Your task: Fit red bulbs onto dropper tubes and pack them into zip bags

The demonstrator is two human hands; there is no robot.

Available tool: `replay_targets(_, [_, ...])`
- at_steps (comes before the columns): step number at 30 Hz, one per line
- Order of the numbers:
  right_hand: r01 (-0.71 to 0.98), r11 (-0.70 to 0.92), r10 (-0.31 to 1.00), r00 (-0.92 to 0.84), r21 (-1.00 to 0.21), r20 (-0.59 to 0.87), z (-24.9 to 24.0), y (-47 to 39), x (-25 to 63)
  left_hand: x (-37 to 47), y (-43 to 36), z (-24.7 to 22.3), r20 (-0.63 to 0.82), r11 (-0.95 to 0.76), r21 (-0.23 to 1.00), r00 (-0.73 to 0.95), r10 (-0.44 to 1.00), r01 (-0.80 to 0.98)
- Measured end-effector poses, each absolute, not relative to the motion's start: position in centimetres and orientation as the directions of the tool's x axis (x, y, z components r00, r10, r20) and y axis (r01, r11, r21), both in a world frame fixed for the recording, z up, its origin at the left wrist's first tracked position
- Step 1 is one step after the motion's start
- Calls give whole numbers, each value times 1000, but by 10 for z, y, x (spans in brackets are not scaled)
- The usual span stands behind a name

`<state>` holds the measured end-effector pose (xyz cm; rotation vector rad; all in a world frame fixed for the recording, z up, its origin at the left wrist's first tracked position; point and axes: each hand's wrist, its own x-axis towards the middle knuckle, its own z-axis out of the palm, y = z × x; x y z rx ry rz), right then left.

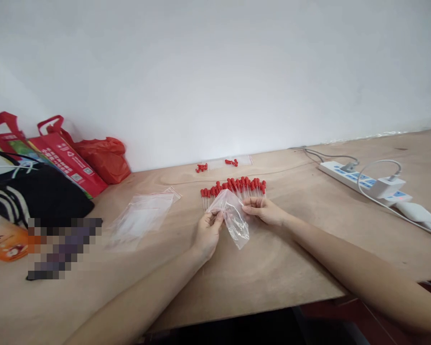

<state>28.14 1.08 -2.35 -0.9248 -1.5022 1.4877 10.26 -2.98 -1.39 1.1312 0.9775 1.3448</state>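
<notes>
A clear plastic bag hangs between my two hands above the wooden table. My left hand pinches its left side, fingers closed. On the bag's right edge, the thumb and fingers of my right hand are closed too. Just behind the bag lies a row of several thin clear droppers with red bulbs; the bag and my hands hide part of them. Further back are two small groups of loose red bulbs, near a flat clear bag. A stack of clear zip bags lies left of my left hand.
Red bags and a black cloth item stand at the left, with an orange package and a blurred-out object in front. A white power strip with plugs and cables lies at the right. The table's front edge is near.
</notes>
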Motion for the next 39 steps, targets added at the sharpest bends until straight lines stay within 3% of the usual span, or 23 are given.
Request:
replay_targets(4, [279, 279, 871, -477, -919, 119, -23, 18, 294, 78, -30, -12, 89, -88, 996, 30, 996, -33])
replay_targets(8, [546, 568, 798, -550, -617, 247, -13, 12, 293, 66, -27, -9, 49, -75, 954, 96, 994, 291])
replay_targets(10, [640, 623, 782, -503, -450, 367, -9, 3, 286, 67, -26, -11, 72, -116, 888, 115, 991, 445])
replay_targets(12, [676, 639, 756, -462, -367, 463, -8, -7, 277, 70, -25, -14, 103, -149, 838, 116, 988, 525])
replay_targets(20, [656, 641, 766, -514, -398, 386, -21, -29, 262, 58, -21, -21, 296, -329, 688, 165, 941, 647])
replay_targets(28, [645, 664, 748, -557, -379, 361, -20, -28, 264, 55, -25, -12, 347, -491, 593, 348, 871, 638])
replay_targets(33, [641, 668, 744, -559, -378, 366, -20, -29, 265, 53, -25, -9, 475, -736, 461, 562, 677, 496])
replay_targets(39, [514, 772, 634, -659, -373, 404, -20, -28, 271, 47, -18, -8, 373, -902, 253, 825, 425, 350])
